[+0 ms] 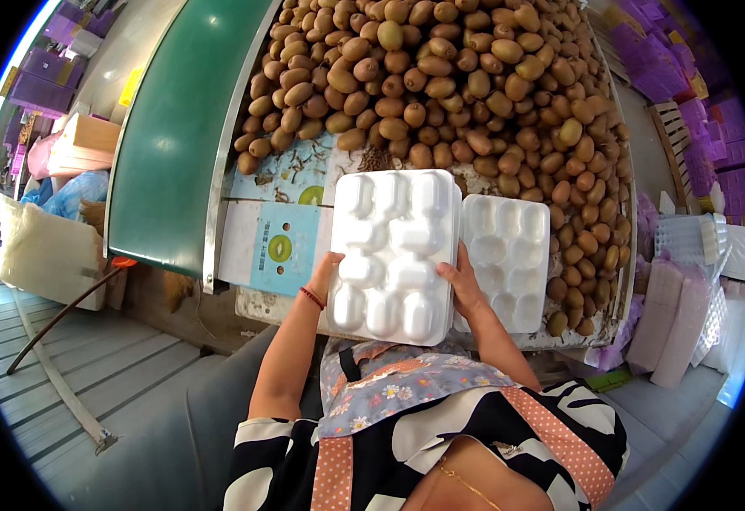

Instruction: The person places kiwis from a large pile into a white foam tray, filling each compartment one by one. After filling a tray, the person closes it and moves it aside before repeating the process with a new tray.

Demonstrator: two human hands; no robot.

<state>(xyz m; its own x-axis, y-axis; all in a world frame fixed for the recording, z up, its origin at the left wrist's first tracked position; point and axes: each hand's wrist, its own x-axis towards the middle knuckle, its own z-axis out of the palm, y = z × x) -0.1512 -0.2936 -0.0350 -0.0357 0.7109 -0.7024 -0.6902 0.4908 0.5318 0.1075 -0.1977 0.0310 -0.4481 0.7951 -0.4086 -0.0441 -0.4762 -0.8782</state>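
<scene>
Both my hands grip a stack of white molded foam fruit trays (390, 255), turned so that the rounded undersides of the pockets face up. My left hand (327, 276) has the stack's left edge, its thumb along the side. On the right edge is my right hand (463, 281), thumb on top; the fingers of both hands are mostly hidden beneath. Just right of the stack, partly covered by it, another white tray (506, 262) lies on the work table with its hollow pockets up. Beyond the trays a large heap of brown kiwifruit (436, 83) covers the table.
A green conveyor belt (174, 128) with a metal rim runs along the left. Printed blue cardboard (286, 268) with a kiwi picture lies on the table. At far left stands a foam box (53, 249); purple crates (724, 134) and wrapped packaging (672, 319) are at right.
</scene>
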